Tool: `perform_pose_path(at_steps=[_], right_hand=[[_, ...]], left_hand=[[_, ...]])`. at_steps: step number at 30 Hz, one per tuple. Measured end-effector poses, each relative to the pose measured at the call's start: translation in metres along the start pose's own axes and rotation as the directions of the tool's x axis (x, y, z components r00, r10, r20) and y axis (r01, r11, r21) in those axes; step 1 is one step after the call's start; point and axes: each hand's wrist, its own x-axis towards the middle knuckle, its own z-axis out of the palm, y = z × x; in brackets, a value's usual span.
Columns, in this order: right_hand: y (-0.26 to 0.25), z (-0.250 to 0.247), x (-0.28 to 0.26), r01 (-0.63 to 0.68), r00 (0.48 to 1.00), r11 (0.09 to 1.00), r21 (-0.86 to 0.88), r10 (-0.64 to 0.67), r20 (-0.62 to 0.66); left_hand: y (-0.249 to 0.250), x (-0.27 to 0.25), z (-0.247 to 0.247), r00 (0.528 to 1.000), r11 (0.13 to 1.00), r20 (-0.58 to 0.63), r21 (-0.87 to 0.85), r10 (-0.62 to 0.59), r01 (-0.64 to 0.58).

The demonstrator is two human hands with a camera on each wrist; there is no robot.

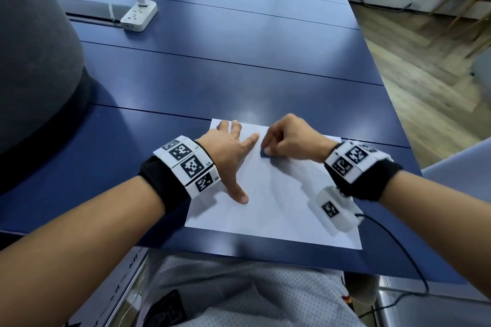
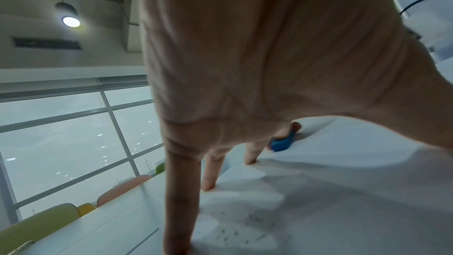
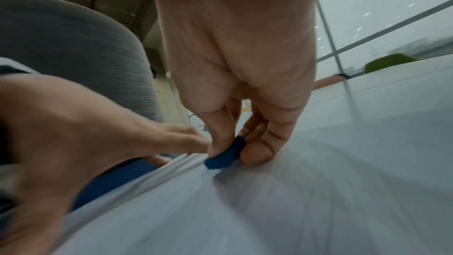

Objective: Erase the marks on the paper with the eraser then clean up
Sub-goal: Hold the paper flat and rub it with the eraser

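Two hands at work: left hand (image 1: pixel 229 147) flat, fingers spread, pinning paper (image 1: pixel 276 209) to table (image 1: pixel 239 82); right hand (image 1: pixel 289 140) pinching eraser (image 1: pixel 265 153) against sheet near far edge. Thin, light, easily buckled paper, probably best held down close beside the rubbing; small, slightly soft eraser, best gripped low by its sides.

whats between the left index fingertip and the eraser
Only bare paper, seen in the head view; the eraser sits just right of the left hand.

The right hand (image 1: pixel 289 138) hides most of the eraser (image 1: pixel 265 153). The paper (image 3: pixel 318 201) is blurred in the right wrist view; marks cannot be made out there. The left hand (image 1: pixel 228 151) covers the paper's far left corner.
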Motion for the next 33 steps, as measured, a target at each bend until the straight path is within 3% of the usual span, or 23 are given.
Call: perform_pose_path(at_steps=[3,5,9,10,13,15,19,20,23,25,29,30,33], right_hand=[[0.005,-0.002,0.019,-0.043,0.988,0.994,0.104,0.058,-0.145],[0.009,0.001,0.016,-0.030,0.986,0.992,0.120,0.049,-0.158],[0.010,0.003,0.002,0.035,0.996,0.998,0.053,-0.039,0.081],[0.010,0.000,0.006,0.036,0.996,0.999,0.028,-0.038,0.077],[0.010,-0.006,0.022,0.010,0.993,0.999,0.044,-0.005,-0.114],[0.011,-0.003,0.016,0.015,0.989,0.996,0.092,-0.001,-0.151],[0.014,0.001,-0.004,0.069,0.991,0.997,0.021,-0.071,0.113],[0.016,-0.004,-0.001,0.058,0.992,0.998,-0.001,-0.058,0.110],[0.024,-0.015,0.010,0.003,0.992,0.999,0.040,0.002,-0.125],[0.026,-0.011,0.003,0.014,0.985,0.995,0.098,0.004,-0.175],[0.027,-0.003,-0.013,0.049,0.996,0.999,0.015,-0.050,0.080],[0.027,-0.007,-0.009,0.044,0.996,0.999,-0.004,-0.043,0.080],[0.028,-0.011,0.006,0.014,0.995,0.998,0.057,-0.007,-0.104]], left_hand=[[0.000,-0.001,0.000,1.000,1.000,-0.003,-0.004,0.000,0.000],[-0.001,-0.001,0.000,1.000,1.000,-0.003,-0.006,0.001,-0.001],[-0.001,0.000,0.001,1.000,1.000,0.000,-0.010,0.001,-0.001],[0.000,0.000,0.001,1.000,1.000,0.004,-0.010,0.002,-0.002],[0.000,0.000,0.000,1.000,1.000,0.005,-0.006,0.005,-0.005],[0.000,0.001,0.000,1.000,1.000,0.000,0.002,0.006,-0.006],[0.000,0.002,0.001,1.000,1.000,0.014,0.011,-0.002,0.002],[0.000,0.003,0.001,1.000,1.000,0.018,0.011,-0.002,0.002],[0.000,0.002,0.000,1.000,1.000,0.021,0.004,-0.002,0.002],[0.000,0.002,0.000,1.000,1.000,0.020,0.007,-0.004,0.004],[0.000,0.003,0.000,1.000,1.000,0.029,0.006,-0.008,0.007],[0.001,0.003,0.000,1.000,1.000,0.030,0.006,-0.007,0.007],[0.001,0.001,-0.001,1.000,1.000,0.018,0.005,-0.005,0.005]])
